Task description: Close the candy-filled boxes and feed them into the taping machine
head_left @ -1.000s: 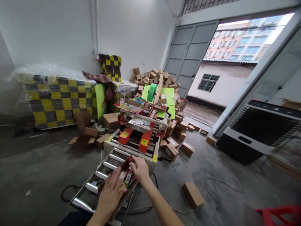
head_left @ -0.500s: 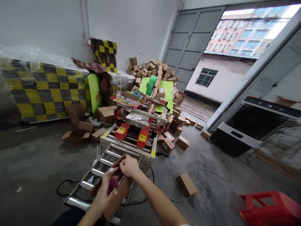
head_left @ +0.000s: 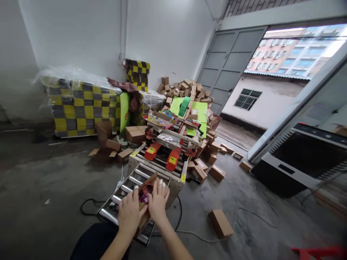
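A small cardboard box (head_left: 149, 179) stands with its top open on the roller conveyor (head_left: 107, 216) in front of me. Purple and reddish wrapped contents (head_left: 145, 195) show inside it. My left hand (head_left: 130, 210) lies along the box's left side, fingers stretched out and thumb reaching across the opening. On the right side, my right hand (head_left: 158, 200) rests with its fingers extended over the box edge. Pale coverings sit on some fingertips. The hands hide much of the box's walls and flaps.
Beyond the rollers stands a carton-sealing machine (head_left: 172, 159) with orange guides and a green tape roll (head_left: 184, 106). Many small cartons are heaped behind it. A lone carton (head_left: 221, 224) lies on the floor at right, near a cable. An air cooler (head_left: 303, 155) stands farther right.
My right hand has gone from gripping the box's far edge to lying with extended fingers on its right side. My left hand has flattened along the left side. The view has shifted.
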Demonstrator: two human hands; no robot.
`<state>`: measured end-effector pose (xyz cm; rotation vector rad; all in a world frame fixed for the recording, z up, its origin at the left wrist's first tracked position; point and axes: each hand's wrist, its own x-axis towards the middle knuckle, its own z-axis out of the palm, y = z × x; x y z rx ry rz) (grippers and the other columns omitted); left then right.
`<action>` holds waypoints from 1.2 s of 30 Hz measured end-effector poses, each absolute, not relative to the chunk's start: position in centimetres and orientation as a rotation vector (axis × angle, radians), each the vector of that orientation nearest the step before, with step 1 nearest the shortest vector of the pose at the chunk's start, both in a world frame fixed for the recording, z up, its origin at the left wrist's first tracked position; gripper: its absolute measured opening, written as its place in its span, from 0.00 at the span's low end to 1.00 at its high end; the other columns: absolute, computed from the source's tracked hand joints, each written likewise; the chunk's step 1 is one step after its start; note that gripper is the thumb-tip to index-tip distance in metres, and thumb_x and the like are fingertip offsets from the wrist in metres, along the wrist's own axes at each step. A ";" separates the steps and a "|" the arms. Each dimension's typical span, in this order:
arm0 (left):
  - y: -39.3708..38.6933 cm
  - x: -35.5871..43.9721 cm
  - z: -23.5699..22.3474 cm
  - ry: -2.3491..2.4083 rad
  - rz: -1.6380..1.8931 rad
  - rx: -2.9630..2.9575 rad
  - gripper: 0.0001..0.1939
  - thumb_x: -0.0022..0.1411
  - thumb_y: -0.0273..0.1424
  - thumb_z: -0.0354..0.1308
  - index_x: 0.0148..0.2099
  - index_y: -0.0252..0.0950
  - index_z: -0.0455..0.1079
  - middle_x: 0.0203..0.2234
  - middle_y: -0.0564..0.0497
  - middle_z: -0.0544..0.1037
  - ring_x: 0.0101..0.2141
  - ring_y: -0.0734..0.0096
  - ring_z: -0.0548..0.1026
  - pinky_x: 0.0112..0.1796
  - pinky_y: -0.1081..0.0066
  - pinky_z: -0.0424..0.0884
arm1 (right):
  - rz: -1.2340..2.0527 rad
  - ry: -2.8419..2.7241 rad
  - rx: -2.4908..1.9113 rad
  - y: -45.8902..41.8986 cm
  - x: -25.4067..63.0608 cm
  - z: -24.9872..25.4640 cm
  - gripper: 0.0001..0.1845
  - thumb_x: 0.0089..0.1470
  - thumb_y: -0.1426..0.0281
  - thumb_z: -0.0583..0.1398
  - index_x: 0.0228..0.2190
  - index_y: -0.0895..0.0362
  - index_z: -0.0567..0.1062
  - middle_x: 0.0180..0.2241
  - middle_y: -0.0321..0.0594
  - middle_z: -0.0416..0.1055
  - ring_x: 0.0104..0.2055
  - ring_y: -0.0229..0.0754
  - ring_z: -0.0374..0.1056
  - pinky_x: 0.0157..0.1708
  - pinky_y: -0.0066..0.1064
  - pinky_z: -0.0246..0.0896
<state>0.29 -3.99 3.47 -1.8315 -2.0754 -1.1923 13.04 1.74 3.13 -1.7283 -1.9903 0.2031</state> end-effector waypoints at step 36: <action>-0.8 0.2 0.6 -2.800 -2.358 -2.270 0.32 0.71 0.48 0.45 0.69 0.37 0.56 0.64 0.42 0.64 0.62 0.58 0.64 0.61 0.61 0.63 | 0.275 -2.420 -1.342 -4.7 16.5 3.6 0.66 0.56 0.41 0.58 0.68 0.67 0.25 0.70 0.63 0.30 0.72 0.63 0.28 0.68 0.61 0.36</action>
